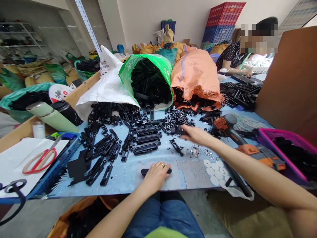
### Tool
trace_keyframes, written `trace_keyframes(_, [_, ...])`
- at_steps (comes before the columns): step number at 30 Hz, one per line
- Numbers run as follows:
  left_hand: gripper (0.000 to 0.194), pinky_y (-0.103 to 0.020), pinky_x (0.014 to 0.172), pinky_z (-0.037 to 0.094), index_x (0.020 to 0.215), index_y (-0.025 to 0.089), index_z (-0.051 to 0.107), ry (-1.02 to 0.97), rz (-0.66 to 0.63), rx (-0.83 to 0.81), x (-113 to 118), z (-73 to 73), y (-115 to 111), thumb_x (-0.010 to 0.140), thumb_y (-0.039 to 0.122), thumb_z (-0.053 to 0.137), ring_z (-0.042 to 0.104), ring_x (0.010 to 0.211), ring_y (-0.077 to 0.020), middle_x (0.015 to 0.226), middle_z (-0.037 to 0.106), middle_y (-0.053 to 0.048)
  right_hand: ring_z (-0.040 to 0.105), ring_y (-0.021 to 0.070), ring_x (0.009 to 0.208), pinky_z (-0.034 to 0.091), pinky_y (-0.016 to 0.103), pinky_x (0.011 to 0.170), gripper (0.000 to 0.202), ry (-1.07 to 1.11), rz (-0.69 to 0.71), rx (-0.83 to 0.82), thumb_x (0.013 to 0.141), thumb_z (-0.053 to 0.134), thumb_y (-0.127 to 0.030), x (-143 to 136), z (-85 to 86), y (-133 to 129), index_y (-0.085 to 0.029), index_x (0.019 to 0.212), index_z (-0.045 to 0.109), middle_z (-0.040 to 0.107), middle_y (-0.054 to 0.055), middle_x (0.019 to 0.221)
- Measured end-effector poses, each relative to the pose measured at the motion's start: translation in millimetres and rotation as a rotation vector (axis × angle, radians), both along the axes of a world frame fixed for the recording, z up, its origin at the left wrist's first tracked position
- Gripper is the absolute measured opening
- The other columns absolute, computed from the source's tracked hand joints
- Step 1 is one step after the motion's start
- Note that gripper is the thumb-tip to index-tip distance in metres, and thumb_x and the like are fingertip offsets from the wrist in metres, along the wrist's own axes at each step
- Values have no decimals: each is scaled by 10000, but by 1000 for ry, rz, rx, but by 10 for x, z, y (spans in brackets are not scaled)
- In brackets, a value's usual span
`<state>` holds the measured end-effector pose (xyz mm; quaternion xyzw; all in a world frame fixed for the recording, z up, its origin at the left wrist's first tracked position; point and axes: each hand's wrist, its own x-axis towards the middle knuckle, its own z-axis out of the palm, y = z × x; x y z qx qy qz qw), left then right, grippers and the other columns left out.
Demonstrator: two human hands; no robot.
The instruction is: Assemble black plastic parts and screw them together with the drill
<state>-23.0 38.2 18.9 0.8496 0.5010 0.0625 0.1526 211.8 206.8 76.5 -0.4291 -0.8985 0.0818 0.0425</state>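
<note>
My left hand, a ring on one finger, is closed over a black slotted plastic bar lying flat at the table's front edge. The hand hides the bar's middle. My right hand reaches forward, fingers drawn together, at the near side of a heap of small screws and black knobs. A blurred dark piece is at its fingertips; I cannot make out what it is. Between the hands lies a single black linked arm. Several assembled black arms sit in a stack ahead of my left hand.
White, green and orange sacks spill black parts. A cordless drill, white discs and a pink basket are right; scissors and a green bottle left. Another person sits behind a cardboard panel.
</note>
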Motion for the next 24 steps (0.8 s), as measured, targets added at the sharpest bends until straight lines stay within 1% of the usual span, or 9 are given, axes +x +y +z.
trace_keyframes(2, [287, -334, 818, 411, 1155, 203, 496, -38, 9, -12, 6, -23, 21, 873, 237, 459, 506, 969, -220, 1006, 570, -64, 558, 184, 681, 355, 246, 596, 334, -42, 157, -149, 823, 532, -459, -51, -56, -564, -223, 1059, 525, 630, 47, 809])
trace_keyframes(4, [262, -329, 833, 406, 1129, 198, 507, -70, 13, -30, -6, -33, 36, 879, 240, 442, 504, 974, -213, 1007, 566, -62, 565, 181, 678, 335, 244, 582, 276, -75, 336, -198, 822, 538, -466, -73, -178, -999, -217, 939, 561, 630, 47, 784])
trace_keyframes(7, [283, -337, 872, 388, 1156, 193, 486, -98, -2, -62, -19, -17, 41, 894, 250, 395, 492, 1018, -209, 1054, 555, -71, 580, 180, 691, 327, 248, 587, 315, -107, 388, -177, 859, 471, -486, -108, -383, -1346, -187, 881, 567, 629, 62, 779])
trace_keyframes(9, [297, -348, 884, 381, 1161, 199, 477, -103, -3, -83, -10, 8, 30, 895, 297, 385, 484, 1041, -216, 1080, 547, -73, 586, 173, 693, 320, 247, 576, 347, -117, 318, -169, 886, 412, -493, -146, -472, -1430, -178, 899, 557, 629, 61, 793])
trace_keyframes(11, [370, -366, 873, 385, 1132, 207, 481, -108, 2, -90, 8, 31, 10, 846, 440, 455, 486, 1032, -237, 1071, 546, -70, 587, 168, 692, 307, 246, 556, 370, -131, 252, -165, 899, 368, -505, -191, -502, -1468, -182, 904, 547, 626, 54, 810])
trace_keyframes(14, [637, -384, 819, 404, 1076, 196, 477, -122, 28, -53, 30, 40, -29, 633, 634, 614, 511, 959, -268, 1008, 556, -64, 583, 169, 693, 294, 249, 540, 375, -155, 191, -121, 902, 344, -515, -263, -459, -1530, -194, 913, 537, 616, 45, 831])
trace_keyframes(16, [630, -368, 777, 413, 1054, 194, 468, -146, 47, -13, 29, 24, -55, 615, 608, 649, 528, 915, -259, 975, 564, -55, 581, 178, 719, 302, 254, 554, 348, -168, 168, -68, 909, 345, -492, -314, -403, -1582, -200, 928, 532, 607, 48, 851])
trace_keyframes(20, [432, -321, 727, 415, 1019, 196, 475, -208, 57, 64, -8, -34, -108, 740, 504, 594, 545, 890, -226, 941, 581, -46, 571, 196, 749, 320, 269, 585, 274, -180, 126, 28, 913, 382, -428, -391, -308, -1644, -198, 932, 530, 597, 55, 863])
trace_keyframes(24, [481, -316, 700, 419, 979, 191, 501, -185, 44, 57, -21, -64, -135, 722, 593, 566, 557, 847, -224, 896, 591, -42, 560, 183, 724, 324, 272, 584, 278, -132, 167, 32, 900, 412, -441, -332, -350, -1573, -193, 907, 539, 595, 42, 840])
